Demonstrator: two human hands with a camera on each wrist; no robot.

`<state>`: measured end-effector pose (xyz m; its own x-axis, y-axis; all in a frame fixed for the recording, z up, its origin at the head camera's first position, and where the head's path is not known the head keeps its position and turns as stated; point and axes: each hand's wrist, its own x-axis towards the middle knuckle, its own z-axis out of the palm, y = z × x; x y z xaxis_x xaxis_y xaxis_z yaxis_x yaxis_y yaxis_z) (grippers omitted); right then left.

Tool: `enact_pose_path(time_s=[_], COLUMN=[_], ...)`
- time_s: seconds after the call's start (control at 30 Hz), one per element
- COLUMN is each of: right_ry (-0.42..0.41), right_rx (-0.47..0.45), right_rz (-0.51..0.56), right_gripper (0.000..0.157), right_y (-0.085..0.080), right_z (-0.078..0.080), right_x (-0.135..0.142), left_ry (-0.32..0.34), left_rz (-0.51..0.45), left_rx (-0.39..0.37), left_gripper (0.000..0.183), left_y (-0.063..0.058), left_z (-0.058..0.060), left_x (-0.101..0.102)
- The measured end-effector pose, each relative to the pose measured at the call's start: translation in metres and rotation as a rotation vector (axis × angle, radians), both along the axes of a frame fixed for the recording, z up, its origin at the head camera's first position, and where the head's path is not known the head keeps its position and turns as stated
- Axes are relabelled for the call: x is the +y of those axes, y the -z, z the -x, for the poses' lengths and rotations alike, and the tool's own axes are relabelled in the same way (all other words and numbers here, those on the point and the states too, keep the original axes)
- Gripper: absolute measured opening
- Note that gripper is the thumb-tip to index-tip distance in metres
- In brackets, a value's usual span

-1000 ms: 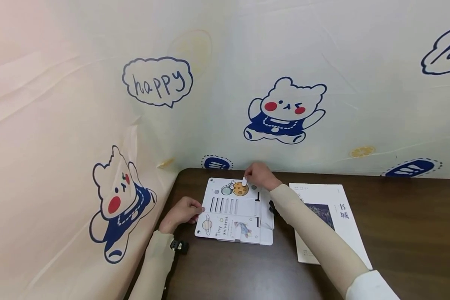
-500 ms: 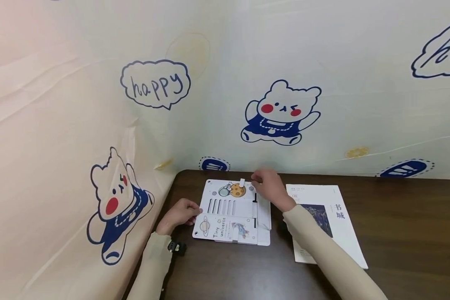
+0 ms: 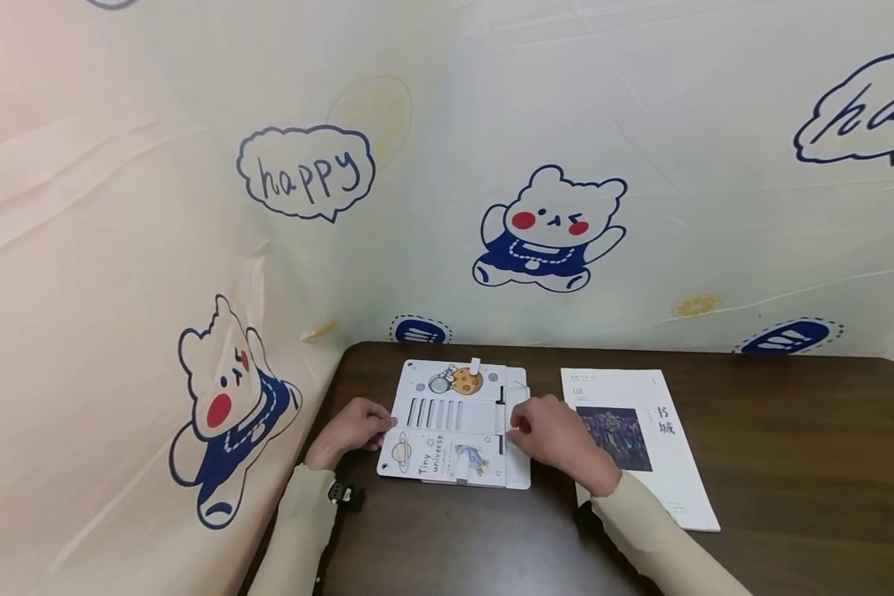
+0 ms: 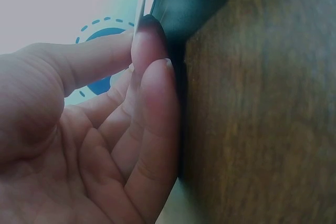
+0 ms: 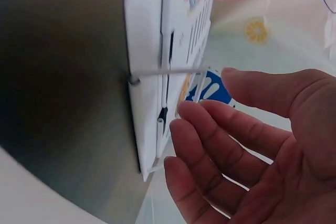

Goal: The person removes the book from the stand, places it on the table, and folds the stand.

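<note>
A white folding book stand (image 3: 432,414) with a printed planet, astronaut and the words "Tiny universe" lies flat on the table. My left hand (image 3: 359,426) pinches its left edge; in the left wrist view the thumb lies along one face of the thin edge (image 4: 140,3) and fingers (image 4: 157,95) bend behind it. My right hand (image 3: 555,434) hovers at the stand's right side, fingers loosely curved. In the right wrist view nothing sits between thumb and fingers, and a thin wire bar (image 5: 168,72) stands out from the stand close to the thumb tip. A small white clip (image 3: 475,366) sticks up at the top edge.
To the right lies a white book (image 3: 670,447) with a dark picture on its cover, partly behind the right forearm. The brown wooden table (image 3: 805,463) meets a printed cloth wall (image 3: 432,248) at the back and left.
My right hand has let go of the small clip at the top edge and come down along the right side. My left hand keeps its hold. The view has shifted slightly.
</note>
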<state>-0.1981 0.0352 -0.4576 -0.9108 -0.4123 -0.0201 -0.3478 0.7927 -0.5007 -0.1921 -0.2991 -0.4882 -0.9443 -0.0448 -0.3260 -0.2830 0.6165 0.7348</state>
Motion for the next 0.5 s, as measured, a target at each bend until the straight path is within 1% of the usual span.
enact_pose_path(time_s=[0.1,0.2,0.33,0.5], right_ry=[-0.008,-0.012,-0.004,0.017], right_rx=[0.016,0.035,0.054,0.094], right_rz=[0.005,0.009,0.016,0.041], right_gripper=[0.007,0.009,0.008,0.005], right_y=[0.004,0.007,0.011,0.015], right_z=[-0.009,-0.014,-0.017,-0.020], right_x=[0.000,0.001,0.001,0.001], left_ry=[-0.006,-0.008,-0.014,-0.002], left_rz=[0.006,0.002,-0.007,-0.003], left_rx=[-0.004,-0.009,-0.015,-0.013], left_gripper=[0.018,0.018,0.017,0.018], left_y=[-0.001,0.000,0.001,0.000], left_z=[0.000,0.001,0.002,0.001], left_x=[-0.001,-0.002,-0.002,-0.003])
